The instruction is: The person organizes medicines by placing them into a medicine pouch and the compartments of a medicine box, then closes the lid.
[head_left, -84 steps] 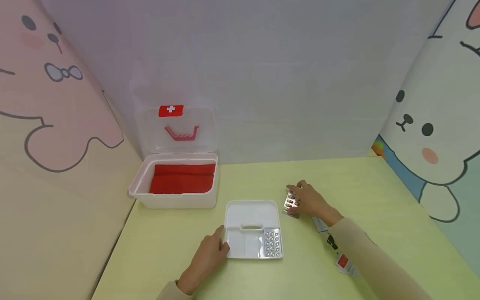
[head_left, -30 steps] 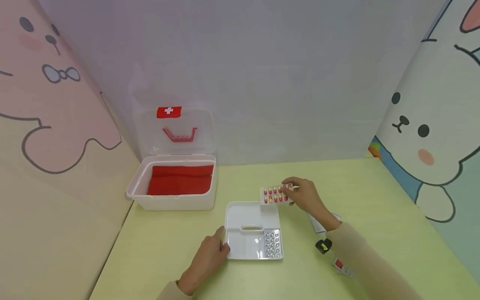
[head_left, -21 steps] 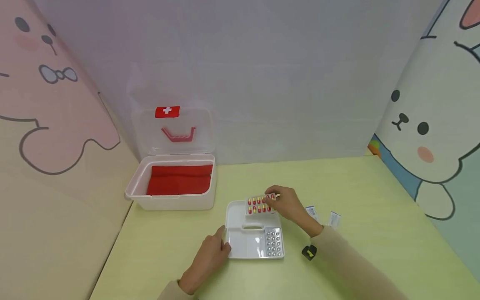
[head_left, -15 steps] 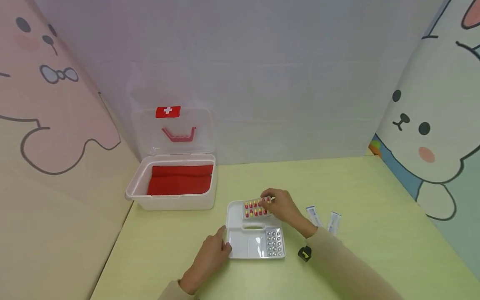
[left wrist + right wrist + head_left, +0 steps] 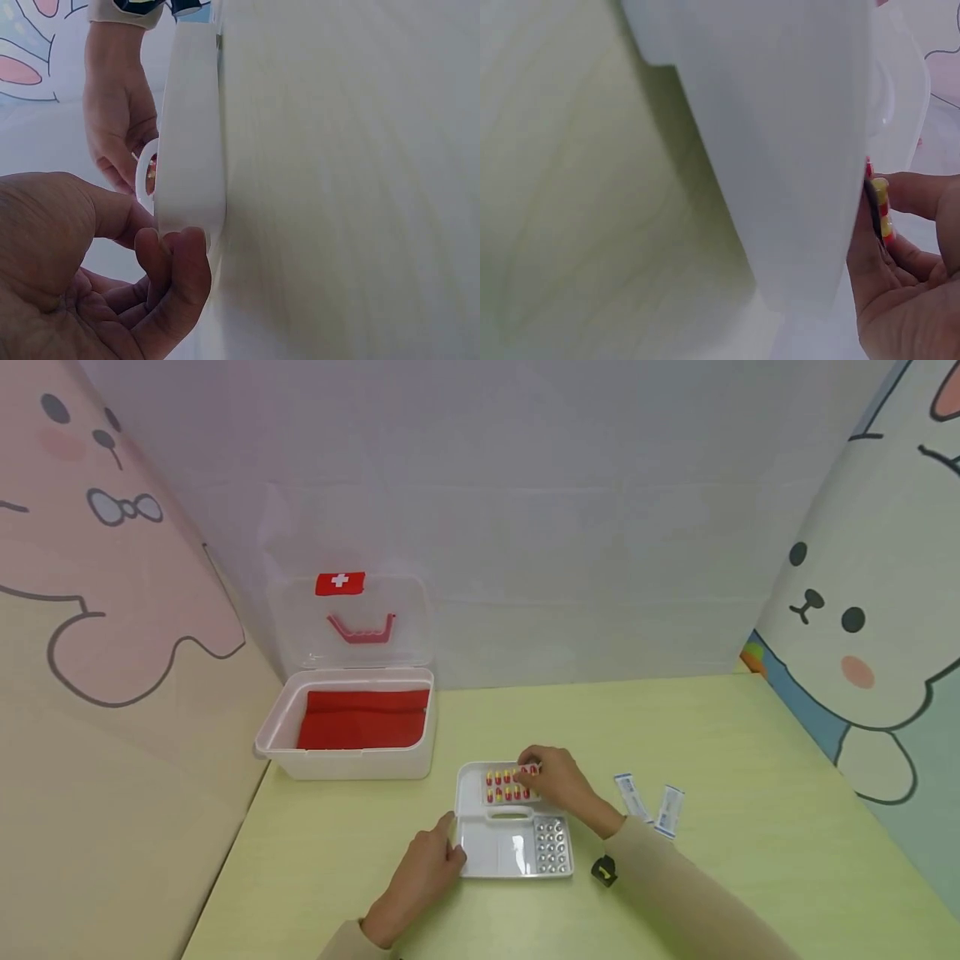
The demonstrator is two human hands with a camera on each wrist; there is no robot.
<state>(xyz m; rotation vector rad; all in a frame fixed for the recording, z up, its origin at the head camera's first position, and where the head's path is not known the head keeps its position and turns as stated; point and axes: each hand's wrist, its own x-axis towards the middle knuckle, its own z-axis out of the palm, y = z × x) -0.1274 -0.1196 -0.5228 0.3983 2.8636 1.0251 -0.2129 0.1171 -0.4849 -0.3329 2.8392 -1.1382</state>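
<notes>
A white pill case (image 5: 477,847) lies opened out on the table, with a blister pack of silver tablets (image 5: 552,845) in its right compartment. At its left side my left hand (image 5: 422,868) holds the case's corner between thumb and fingers; the left wrist view shows these fingertips against the white side wall (image 5: 191,135). My right hand (image 5: 558,779) pinches the right end of a blister pack of red and yellow capsules (image 5: 498,787) over the raised lid half. In the right wrist view the capsule pack (image 5: 883,206) sits between thumb and fingers, partly hidden behind the case.
Back left stands an open white first-aid box (image 5: 352,764) with red cloth (image 5: 363,720) inside. Two small white-and-blue packets (image 5: 670,811) lie right of the right forearm. A small black object with a yellow mark (image 5: 603,871) lies near the right sleeve.
My right hand has picked up the capsule pack from the table at right and carried it left and down over the case's lid half. My left hand has stayed at the case.
</notes>
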